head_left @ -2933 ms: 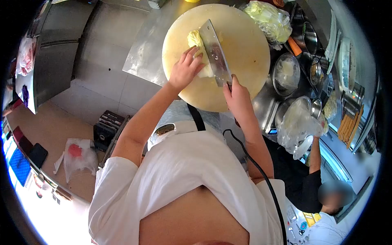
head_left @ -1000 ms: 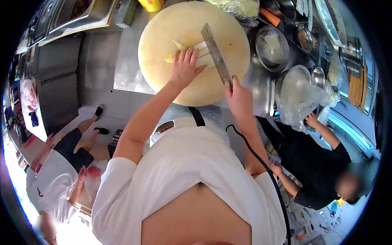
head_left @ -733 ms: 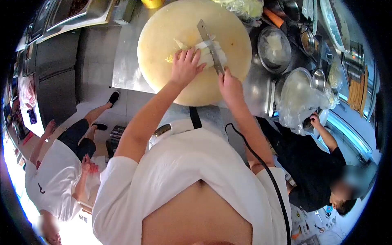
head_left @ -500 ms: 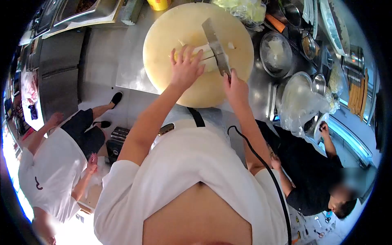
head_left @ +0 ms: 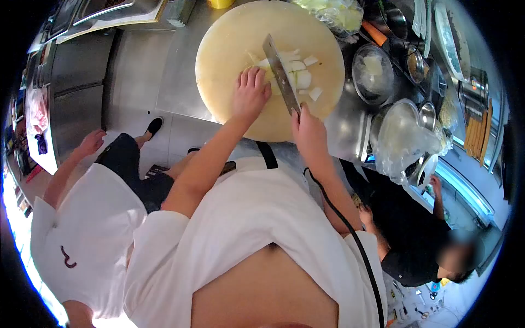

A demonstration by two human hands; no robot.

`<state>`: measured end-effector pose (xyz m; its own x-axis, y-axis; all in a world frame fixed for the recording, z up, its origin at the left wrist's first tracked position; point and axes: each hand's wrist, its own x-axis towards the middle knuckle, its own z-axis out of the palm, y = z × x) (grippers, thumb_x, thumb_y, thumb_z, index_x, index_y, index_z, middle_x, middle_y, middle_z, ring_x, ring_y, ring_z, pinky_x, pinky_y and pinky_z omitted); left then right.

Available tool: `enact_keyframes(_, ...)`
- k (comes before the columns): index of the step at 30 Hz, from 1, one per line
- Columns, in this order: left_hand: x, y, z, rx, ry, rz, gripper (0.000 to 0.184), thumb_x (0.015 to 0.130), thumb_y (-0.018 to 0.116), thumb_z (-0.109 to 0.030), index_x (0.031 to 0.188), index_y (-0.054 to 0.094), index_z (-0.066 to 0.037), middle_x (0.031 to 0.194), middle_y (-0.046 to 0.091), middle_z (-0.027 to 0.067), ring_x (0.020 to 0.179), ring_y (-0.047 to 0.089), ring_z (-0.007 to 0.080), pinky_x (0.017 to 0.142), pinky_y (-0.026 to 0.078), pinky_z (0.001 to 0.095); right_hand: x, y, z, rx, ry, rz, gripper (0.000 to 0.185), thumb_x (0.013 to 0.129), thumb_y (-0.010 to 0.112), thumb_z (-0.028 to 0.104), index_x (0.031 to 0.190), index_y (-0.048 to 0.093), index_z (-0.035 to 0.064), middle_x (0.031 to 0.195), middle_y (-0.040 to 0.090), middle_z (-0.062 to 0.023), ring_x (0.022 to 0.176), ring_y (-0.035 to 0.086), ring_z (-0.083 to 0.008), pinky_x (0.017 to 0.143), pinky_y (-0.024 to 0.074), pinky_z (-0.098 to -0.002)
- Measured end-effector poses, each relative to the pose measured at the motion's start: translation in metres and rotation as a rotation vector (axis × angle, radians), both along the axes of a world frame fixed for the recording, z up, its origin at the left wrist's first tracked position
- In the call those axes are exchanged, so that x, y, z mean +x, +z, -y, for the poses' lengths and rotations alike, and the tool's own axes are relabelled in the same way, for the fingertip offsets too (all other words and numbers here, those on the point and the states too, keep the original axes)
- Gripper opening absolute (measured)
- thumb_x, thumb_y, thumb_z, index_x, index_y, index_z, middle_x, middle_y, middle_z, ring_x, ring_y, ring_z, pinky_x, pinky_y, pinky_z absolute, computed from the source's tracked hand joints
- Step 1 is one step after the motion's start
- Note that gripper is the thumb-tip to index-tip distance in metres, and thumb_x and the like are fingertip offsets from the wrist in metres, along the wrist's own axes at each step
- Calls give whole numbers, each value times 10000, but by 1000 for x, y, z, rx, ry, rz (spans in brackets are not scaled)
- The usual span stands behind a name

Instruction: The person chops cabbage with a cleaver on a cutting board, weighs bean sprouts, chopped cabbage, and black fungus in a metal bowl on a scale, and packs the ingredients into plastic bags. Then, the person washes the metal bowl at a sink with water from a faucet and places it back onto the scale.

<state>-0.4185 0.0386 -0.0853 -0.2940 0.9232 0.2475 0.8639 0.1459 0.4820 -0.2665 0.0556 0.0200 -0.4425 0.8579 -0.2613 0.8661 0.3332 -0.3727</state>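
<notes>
A round pale chopping board (head_left: 224, 49) carries pale cabbage. Several cut white pieces (head_left: 302, 79) lie to the right of a wide cleaver (head_left: 280, 72). My right hand (head_left: 310, 136) is closed round the cleaver's handle at the board's near edge. The blade stands between the cut pieces and my left hand (head_left: 251, 94). That hand is bent over the uncut cabbage (head_left: 264, 64), fingers together and pressing on it, close to the blade's left side. Most of the uncut part is hidden under my fingers.
Bagged cabbage (head_left: 336, 15) lies beyond the board. At right are a bowl (head_left: 373, 74), a plastic bag (head_left: 404, 141) and a carrot (head_left: 374, 34). One person in black (head_left: 404, 235) is at lower right, another in white (head_left: 90, 235) at lower left.
The cabbage that was long under the blade is now partly in cut pieces spread to the right. My left hand's fingers have drawn together. The person in white has come nearer.
</notes>
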Motion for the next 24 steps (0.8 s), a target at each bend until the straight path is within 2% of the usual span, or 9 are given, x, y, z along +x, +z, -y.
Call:
enact_keyframes(5,0,-5,-7,46,2,34,417,767,566,-186,1132,439,-27,1155,478,149,1113,437,306,978,314,433,-13,-45,-19,43,21,-2,243,859,486,197,991,519,-5,633,592,-181,588,590,-365,550,464,-462)
enact_keyframes(10,-11,8,10,216,18,220,424,754,568,-121,1144,427,-28,1171,464,162,1125,413,321,964,300,425,2,-23,-16,169,31,-152,247,867,483,203,983,516,-12,590,577,-171,555,585,-350,526,460,-455)
enact_keyframes(12,-21,6,18,291,88,353,431,743,577,-97,1141,425,-29,1168,459,160,1120,407,324,954,300,421,0,6,-7,95,-8,-170,251,865,501,198,998,504,-16,595,575,-181,549,582,-348,517,452,-443)
enact_keyframes(15,-31,0,22,283,69,380,427,733,594,-92,1121,430,-22,1153,453,161,1101,410,329,940,305,430,-2,20,7,33,27,-126,249,864,509,193,995,497,-18,593,572,-183,545,580,-343,510,449,-433)
enact_keyframes(18,-30,7,27,125,-44,227,415,739,601,-126,1104,435,-18,1135,452,165,1082,416,335,936,318,427,-6,11,12,22,79,-47,243,862,506,188,989,498,-19,584,569,-175,537,580,-339,506,450,-432)
enact_keyframes(24,-22,-3,25,78,-107,179,428,728,629,-187,1075,454,-8,1117,465,162,1067,430,333,926,352,412,-14,-9,13,52,57,-57,156,843,501,177,878,505,24,584,575,-162,541,585,-338,524,461,-453)
